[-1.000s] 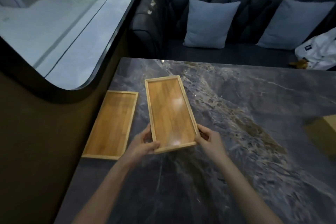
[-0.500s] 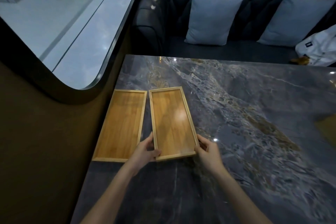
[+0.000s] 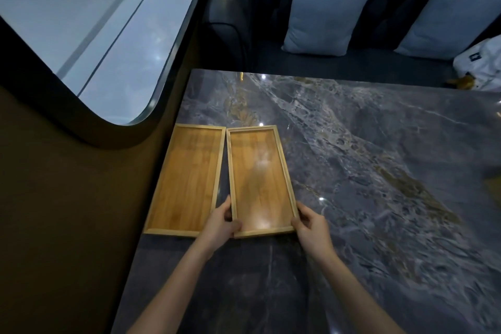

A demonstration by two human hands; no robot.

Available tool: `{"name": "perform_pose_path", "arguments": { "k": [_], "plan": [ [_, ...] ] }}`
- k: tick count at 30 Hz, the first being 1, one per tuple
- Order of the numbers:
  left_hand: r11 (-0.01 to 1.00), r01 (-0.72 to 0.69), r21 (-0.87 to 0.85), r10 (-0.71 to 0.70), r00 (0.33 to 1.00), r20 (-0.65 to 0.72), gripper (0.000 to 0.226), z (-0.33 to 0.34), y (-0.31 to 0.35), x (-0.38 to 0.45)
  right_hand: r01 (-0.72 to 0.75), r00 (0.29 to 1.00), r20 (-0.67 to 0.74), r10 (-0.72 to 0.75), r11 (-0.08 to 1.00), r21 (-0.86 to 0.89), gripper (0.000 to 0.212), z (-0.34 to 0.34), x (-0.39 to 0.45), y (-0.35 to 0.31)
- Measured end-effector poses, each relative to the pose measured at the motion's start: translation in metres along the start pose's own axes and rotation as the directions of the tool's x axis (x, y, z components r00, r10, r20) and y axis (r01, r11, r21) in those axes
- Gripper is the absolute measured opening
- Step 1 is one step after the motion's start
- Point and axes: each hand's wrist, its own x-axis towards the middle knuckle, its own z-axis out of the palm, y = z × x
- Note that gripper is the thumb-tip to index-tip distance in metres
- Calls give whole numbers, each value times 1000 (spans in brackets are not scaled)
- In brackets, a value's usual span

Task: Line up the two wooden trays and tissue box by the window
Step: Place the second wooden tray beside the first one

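A: Which step is in hand?

B: Alignment of the second tray [image 3: 260,180]. The left hand [image 3: 220,225] pinches its near left corner, thumb on the rim and fingers curled under the edge. The right hand [image 3: 309,222] pinches the near right corner in the same manner. Neither hand is spread flat.

A: Where is the first tray [image 3: 187,180]?

B: Just to the left of the left hand, flat on the table [image 3: 366,171], along the edge nearest the window [image 3: 89,27]. No hand touches it.

A: Are the two trays parallel?

B: Not quite. Away from the hands the long sides nearly touch; at the hands a narrow wedge of table shows between them, with the left fingers in that gap. The near ends sit roughly level.

A: What does the next move call for?

B: Judged from this layout, a small turn of the held tray toward the left hand to close the wedge. The left fingers need to clear the gap first, or they are likely to be trapped.

A: And the tissue box?

B: It cannot be identified with certainty. A tan shape at the frame edge, far to the right of the right hand, may be it. That step is not yet done.
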Motion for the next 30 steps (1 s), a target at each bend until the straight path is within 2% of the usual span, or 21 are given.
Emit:
{"name": "perform_pose_path", "arguments": {
  "k": [5, 11, 16, 21, 30],
  "plan": [
    [961, 19, 276, 24, 988, -152, 33, 4, -3, -2, 9, 1000, -3, -9, 1000, -3, 39, 7, -6, -4],
    [941, 46, 336, 21, 981, -194, 24, 8, -6, -12, 20, 999, -27, -23, 997, -79, 39, 12, -9, -2],
    [941, -20, 338, 91, 977, -195, 30, 13, -10, -23, 21, 999, -26, -24, 993, -119, 42, 17, -12, 0],
    [937, -7, 348, 83, 975, -205, 35, 16, -14, -28, 30, 999, -36, -35, 991, -133, 43, 20, -14, 0],
    [940, 26, 341, 25, 989, -144, 45, 17, -17, -30, 15, 999, -44, -23, 984, -179, 42, 24, -16, 2]
  ]
}}
